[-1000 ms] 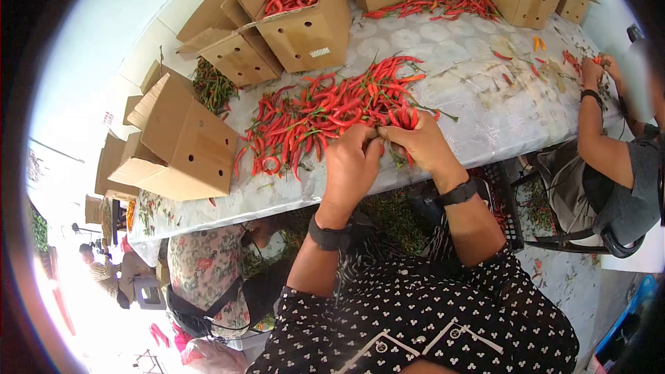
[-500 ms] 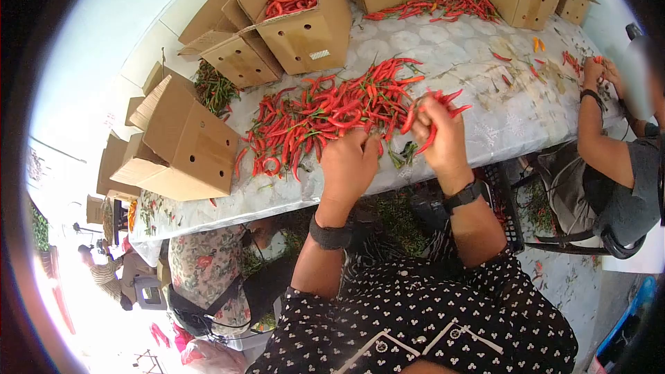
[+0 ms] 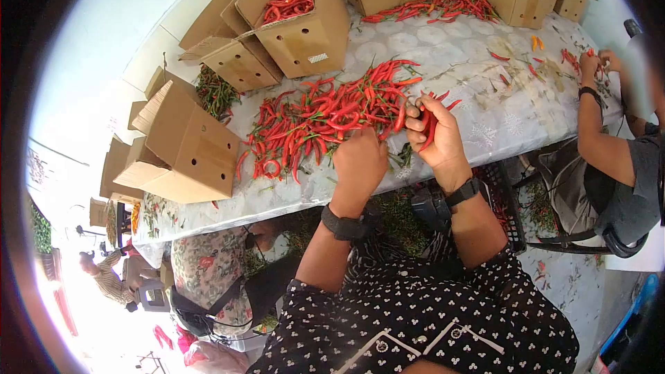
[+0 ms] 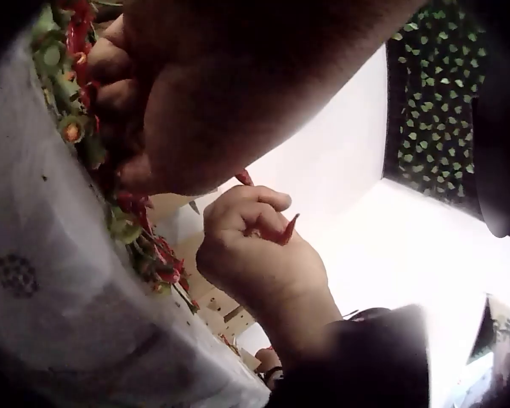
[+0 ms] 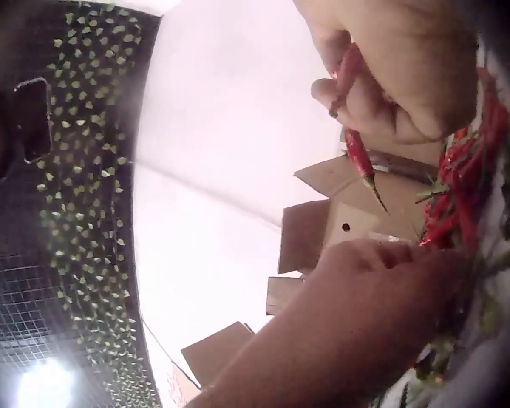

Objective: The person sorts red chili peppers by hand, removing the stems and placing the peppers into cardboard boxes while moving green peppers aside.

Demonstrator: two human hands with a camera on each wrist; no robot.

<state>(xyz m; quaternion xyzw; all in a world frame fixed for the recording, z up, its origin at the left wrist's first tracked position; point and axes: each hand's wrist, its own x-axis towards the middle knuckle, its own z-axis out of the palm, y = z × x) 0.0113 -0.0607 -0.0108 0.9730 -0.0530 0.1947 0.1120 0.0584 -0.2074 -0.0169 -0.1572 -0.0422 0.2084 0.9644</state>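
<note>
A heap of red chili peppers [image 3: 325, 111], many with green stems, lies on the table. At its front edge is my left hand [image 3: 361, 165], back up, with the fingers bent down into the chilies. In the left wrist view those fingers [image 4: 115, 98] reach among red pods and green stems; I cannot tell whether they grip one. Just to the right, my right hand [image 3: 443, 140] is raised, palm toward me, its curled fingers holding a few red chilies [image 3: 429, 131]. In the right wrist view one held chili [image 5: 359, 161] points downward, stem end lowest.
Cardboard boxes [image 3: 197, 152] stand along the left and back, one [image 3: 305, 38] filled with red chilies. Green-stemmed chilies [image 3: 216, 90] lie between boxes. More red chilies [image 3: 457, 5] lie at the back. Another person [image 3: 609, 131] works at the right end. A black crate [image 3: 509, 215] sits below the table.
My hands were together at the heap's front edge; the right has moved apart to the right, with chilies showing in it. The left has turned back up and shifted slightly right.
</note>
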